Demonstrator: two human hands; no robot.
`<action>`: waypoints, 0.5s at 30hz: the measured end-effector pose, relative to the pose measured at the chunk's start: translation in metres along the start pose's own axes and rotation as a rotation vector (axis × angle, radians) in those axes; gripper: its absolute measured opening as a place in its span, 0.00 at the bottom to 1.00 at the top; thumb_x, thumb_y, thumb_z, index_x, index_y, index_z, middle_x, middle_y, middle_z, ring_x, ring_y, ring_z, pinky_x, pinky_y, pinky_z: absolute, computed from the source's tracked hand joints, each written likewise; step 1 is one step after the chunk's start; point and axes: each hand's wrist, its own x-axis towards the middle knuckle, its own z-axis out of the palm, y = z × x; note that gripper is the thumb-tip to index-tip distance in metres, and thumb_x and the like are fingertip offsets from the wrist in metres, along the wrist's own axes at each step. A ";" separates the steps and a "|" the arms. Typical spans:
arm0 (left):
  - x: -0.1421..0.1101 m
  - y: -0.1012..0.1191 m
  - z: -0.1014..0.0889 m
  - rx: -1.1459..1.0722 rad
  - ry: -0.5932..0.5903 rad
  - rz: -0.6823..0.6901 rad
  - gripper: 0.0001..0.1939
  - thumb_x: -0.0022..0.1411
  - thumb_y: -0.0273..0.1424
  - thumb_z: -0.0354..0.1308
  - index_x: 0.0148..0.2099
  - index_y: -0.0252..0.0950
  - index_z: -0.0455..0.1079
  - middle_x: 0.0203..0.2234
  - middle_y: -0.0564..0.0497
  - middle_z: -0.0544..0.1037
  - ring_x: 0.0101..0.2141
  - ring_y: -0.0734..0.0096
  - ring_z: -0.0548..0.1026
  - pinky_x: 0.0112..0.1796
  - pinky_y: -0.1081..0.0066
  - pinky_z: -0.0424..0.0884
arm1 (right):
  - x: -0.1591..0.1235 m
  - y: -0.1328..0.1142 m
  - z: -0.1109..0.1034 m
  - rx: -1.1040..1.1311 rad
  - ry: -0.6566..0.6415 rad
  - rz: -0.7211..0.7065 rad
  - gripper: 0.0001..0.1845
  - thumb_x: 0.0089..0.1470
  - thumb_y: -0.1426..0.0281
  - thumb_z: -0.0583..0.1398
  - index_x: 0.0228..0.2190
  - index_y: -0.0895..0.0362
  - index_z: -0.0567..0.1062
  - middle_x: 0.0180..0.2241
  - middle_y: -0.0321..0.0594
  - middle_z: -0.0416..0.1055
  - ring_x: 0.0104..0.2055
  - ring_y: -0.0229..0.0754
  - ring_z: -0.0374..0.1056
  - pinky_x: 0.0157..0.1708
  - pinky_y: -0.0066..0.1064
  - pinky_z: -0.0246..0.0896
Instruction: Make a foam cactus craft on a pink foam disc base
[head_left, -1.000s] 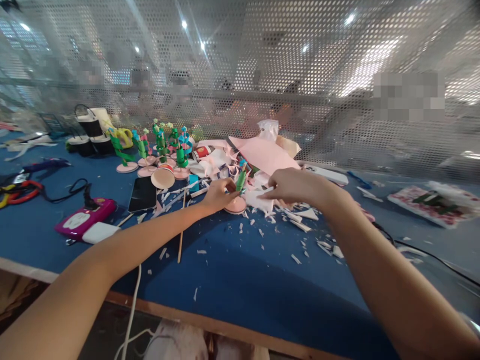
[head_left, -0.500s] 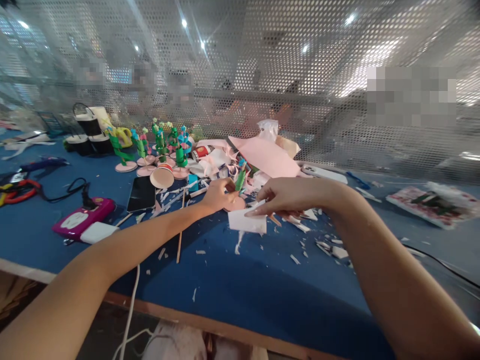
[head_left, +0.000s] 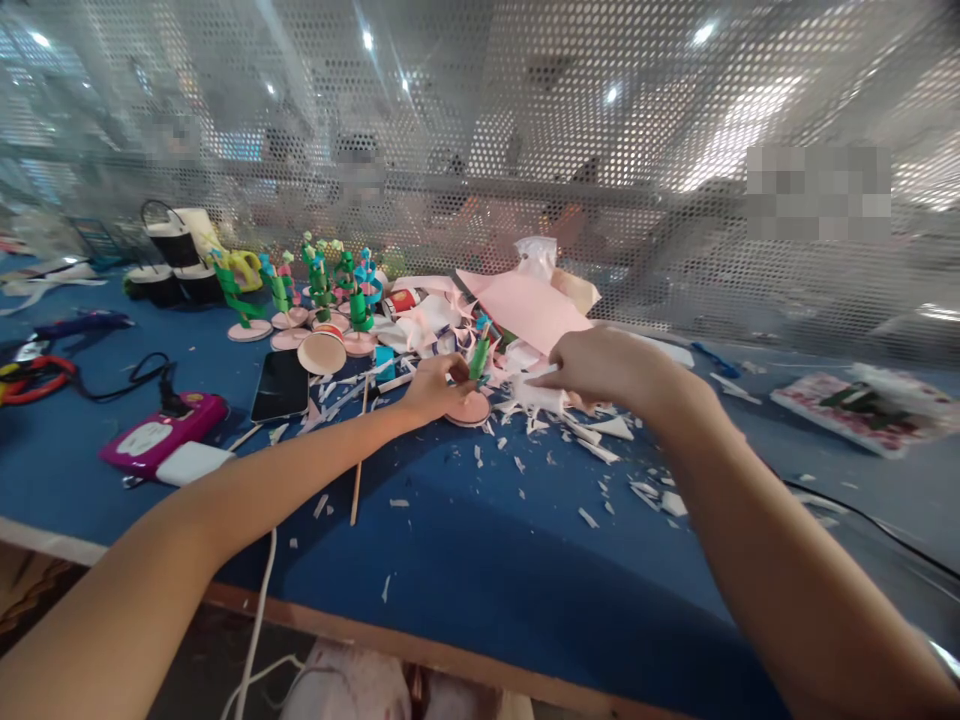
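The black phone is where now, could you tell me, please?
In the head view, the black phone lies left of centre, between the magenta box and the paper cup.

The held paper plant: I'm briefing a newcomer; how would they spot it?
On the blue table, find the pink sheet. Just nearer the viewer, the left hand holds a green paper plant on a pink base. Its lookalikes, farther left, are untouched.

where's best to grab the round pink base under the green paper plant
Probably the near-right rim of the pink base, coming low from the front right: it is a flat disc with that edge exposed, while the left hand covers the left side and the green paper plant rises above.
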 end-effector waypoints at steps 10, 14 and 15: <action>0.001 -0.004 0.002 0.004 0.002 0.012 0.06 0.50 0.26 0.62 0.25 0.34 0.66 0.22 0.52 0.75 0.28 0.71 0.74 0.31 0.73 0.67 | 0.000 -0.003 0.001 0.033 -0.061 -0.033 0.19 0.56 0.60 0.56 0.19 0.58 0.66 0.15 0.38 0.64 0.21 0.37 0.63 0.26 0.29 0.54; 0.001 -0.003 0.001 0.024 0.022 0.021 0.05 0.50 0.24 0.61 0.26 0.34 0.67 0.24 0.52 0.76 0.29 0.71 0.74 0.32 0.73 0.68 | 0.000 -0.002 0.002 0.166 -0.279 -0.128 0.19 0.55 0.56 0.56 0.23 0.58 0.68 0.15 0.36 0.65 0.18 0.35 0.61 0.23 0.27 0.55; 0.001 -0.003 0.001 0.015 0.017 0.018 0.05 0.50 0.25 0.61 0.26 0.34 0.67 0.23 0.52 0.76 0.29 0.71 0.74 0.32 0.73 0.68 | 0.001 -0.001 0.002 0.114 -0.216 -0.083 0.19 0.56 0.57 0.55 0.23 0.59 0.68 0.15 0.36 0.64 0.19 0.35 0.61 0.24 0.27 0.55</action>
